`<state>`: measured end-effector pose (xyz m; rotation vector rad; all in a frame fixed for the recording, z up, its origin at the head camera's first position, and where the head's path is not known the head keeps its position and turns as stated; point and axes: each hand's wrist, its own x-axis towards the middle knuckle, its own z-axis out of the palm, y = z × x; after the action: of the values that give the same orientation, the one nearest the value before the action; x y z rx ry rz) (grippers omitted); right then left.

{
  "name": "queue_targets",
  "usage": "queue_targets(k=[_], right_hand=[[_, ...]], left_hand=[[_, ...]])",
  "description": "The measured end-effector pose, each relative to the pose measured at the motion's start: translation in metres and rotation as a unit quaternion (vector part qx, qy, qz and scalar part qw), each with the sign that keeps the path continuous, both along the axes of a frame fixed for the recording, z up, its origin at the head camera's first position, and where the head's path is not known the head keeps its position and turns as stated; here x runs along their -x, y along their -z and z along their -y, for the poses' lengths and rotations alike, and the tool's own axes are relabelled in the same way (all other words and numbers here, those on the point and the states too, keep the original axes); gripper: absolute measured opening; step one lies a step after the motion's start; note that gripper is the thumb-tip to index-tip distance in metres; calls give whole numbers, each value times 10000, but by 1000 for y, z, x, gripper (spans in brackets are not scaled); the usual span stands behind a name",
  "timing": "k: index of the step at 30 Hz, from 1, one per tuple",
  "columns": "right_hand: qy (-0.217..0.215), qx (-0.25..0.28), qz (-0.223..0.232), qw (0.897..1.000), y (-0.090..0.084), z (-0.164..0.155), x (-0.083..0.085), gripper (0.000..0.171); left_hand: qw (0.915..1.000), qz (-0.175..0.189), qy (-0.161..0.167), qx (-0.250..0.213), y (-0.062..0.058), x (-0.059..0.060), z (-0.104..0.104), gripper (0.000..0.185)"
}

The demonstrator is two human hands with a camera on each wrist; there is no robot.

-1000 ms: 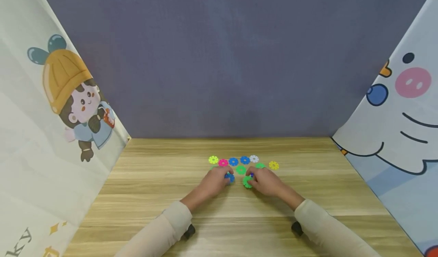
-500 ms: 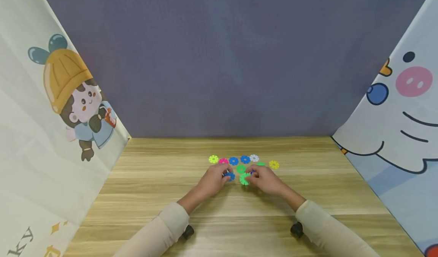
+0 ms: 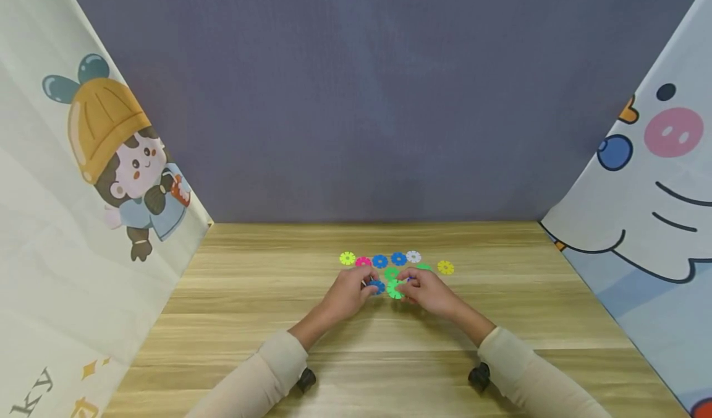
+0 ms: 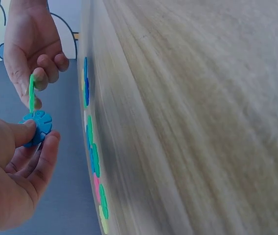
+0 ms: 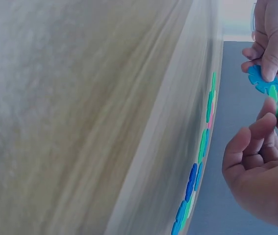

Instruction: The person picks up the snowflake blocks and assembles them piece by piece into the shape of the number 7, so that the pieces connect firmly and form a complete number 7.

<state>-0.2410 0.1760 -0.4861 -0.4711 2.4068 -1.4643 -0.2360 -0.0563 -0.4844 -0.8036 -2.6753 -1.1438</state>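
My left hand (image 3: pixel 346 291) pinches a blue notched snowflake disc (image 4: pixel 41 122) between thumb and fingers. Opposite it, my right hand (image 3: pixel 432 293) holds a green snowflake disc (image 3: pixel 394 289) by its edge. In the left wrist view the green disc stands upright, its lower edge right at the blue disc's notched rim. From the right wrist, the green disc (image 5: pixel 273 93) appears edge-on, overlapping the rim of the blue disc (image 5: pixel 262 80). Both hands are raised over the table. Behind the right fingers, a dark blue disc (image 3: pixel 411 278) is mostly hidden.
Several loose discs lie flat beyond the hands on the wooden table (image 3: pixel 384 368): a yellow-green disc (image 3: pixel 347 258), a pink disc (image 3: pixel 363 261), a white disc (image 3: pixel 413 256), a yellow disc (image 3: pixel 445 267), plus blue and green ones. A grey backdrop (image 3: pixel 367 109) rises behind the table.
My right hand has brought the green disc leftward and slightly away from me, up to the blue disc. The blue disc has shifted a little to the right in my left hand.
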Motion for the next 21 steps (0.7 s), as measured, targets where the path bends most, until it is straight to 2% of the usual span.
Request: queue_targets(k=[10, 21], right_hand=[[10, -53, -24, 10000, 3, 1, 0, 27], [38, 164, 204, 9997, 3, 2, -1, 27]], left_hand=[[10000, -22, -49, 24, 1, -2, -3, 11], [9995, 183, 49, -260, 2, -3, -4, 9]])
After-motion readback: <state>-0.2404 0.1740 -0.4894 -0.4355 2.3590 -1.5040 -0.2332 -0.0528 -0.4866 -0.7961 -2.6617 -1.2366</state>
